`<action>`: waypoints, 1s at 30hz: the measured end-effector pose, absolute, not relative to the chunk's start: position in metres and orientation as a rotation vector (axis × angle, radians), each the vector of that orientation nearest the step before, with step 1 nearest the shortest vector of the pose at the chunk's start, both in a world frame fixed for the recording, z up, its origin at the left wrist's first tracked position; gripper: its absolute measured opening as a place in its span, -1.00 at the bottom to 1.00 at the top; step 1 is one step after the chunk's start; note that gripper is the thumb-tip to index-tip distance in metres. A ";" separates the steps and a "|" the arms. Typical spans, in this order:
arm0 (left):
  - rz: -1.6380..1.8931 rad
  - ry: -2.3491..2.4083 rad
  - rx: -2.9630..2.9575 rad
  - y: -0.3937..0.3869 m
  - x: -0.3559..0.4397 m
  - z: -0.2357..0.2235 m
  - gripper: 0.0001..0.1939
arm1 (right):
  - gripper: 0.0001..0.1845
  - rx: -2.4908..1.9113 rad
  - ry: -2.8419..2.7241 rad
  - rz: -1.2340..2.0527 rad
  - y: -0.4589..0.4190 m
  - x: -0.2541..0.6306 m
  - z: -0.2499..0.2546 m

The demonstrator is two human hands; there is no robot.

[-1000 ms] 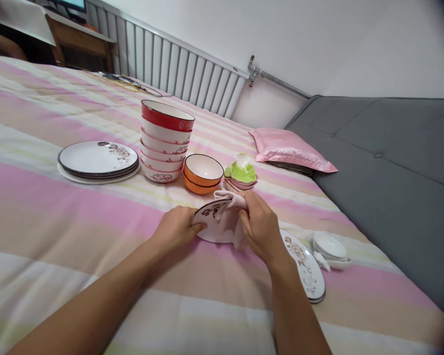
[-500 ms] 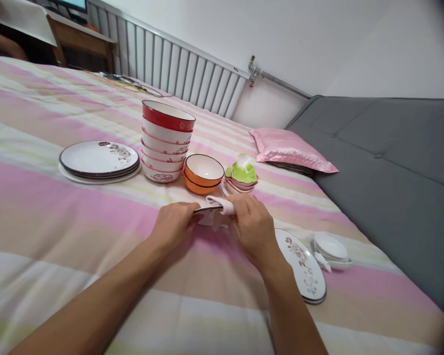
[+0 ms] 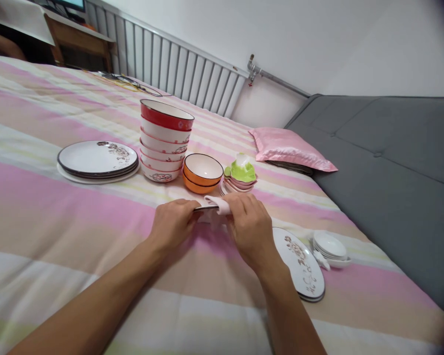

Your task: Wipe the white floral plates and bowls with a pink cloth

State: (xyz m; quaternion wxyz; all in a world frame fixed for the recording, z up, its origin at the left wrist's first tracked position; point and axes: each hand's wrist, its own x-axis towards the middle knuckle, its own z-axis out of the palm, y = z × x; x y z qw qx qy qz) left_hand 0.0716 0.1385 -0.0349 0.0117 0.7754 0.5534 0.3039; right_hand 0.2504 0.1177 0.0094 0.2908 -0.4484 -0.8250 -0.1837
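Between my two hands a dark-rimmed plate (image 3: pixel 206 208) is held nearly edge-on above the bed, so its face hardly shows. My left hand (image 3: pixel 174 222) is closed on its left edge. A pale pink cloth (image 3: pixel 218 203) is folded over the right part of the rim, and my right hand (image 3: pixel 249 224) grips cloth and plate together. Just beyond the hands stand two orange bowls (image 3: pixel 200 188), one in the other, and a stack of small leaf-shaped dishes (image 3: pixel 243 172) with a green one on top. Flower-patterned oval plates (image 3: pixel 299 261) lie beside my right forearm, partly covered by it.
A tall stack of bowls (image 3: pixel 165 143), red on top, and a pile of plates (image 3: pixel 96 158) stand at left. Small white dishes (image 3: pixel 331 246) lie at right. Behind are a pink pillow (image 3: pixel 292 148), grey headboard (image 3: pixel 385 172), cables (image 3: pixel 129 81) and a radiator (image 3: pixel 170 59).
My right hand and the cloth have shifted slightly up and left along the plate's rim. My left hand keeps its hold. The dishes around stay as they were; the view has moved very slightly.
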 end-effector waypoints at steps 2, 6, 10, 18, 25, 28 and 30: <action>1.188 1.713 2.393 0.139 0.071 -0.034 -0.81 | -0.76 -1.180 -2.143 -0.405 0.120 0.253 0.009; 1.466 1.568 2.471 0.140 0.071 -0.029 -0.81 | -0.71 -1.139 -2.098 -0.231 0.125 0.257 0.006; 1.543 1.465 2.582 0.140 0.071 -0.027 -0.82 | -0.70 -1.130 -2.091 -0.209 0.128 0.258 0.004; 1.526 1.468 2.682 0.137 0.073 -0.028 -0.81 | -0.77 -1.162 -2.187 -0.446 0.123 0.251 0.005; 1.445 1.449 2.686 0.135 0.075 -0.028 -0.75 | -0.75 -1.188 -2.265 -0.513 0.117 0.243 0.005; 1.394 1.402 2.577 0.136 0.074 -0.029 -0.83 | -0.74 -1.182 -2.262 -0.391 0.121 0.248 0.004; 1.290 1.434 2.476 0.137 0.074 -0.029 -0.83 | -0.72 -1.167 -2.227 -0.281 0.125 0.254 0.004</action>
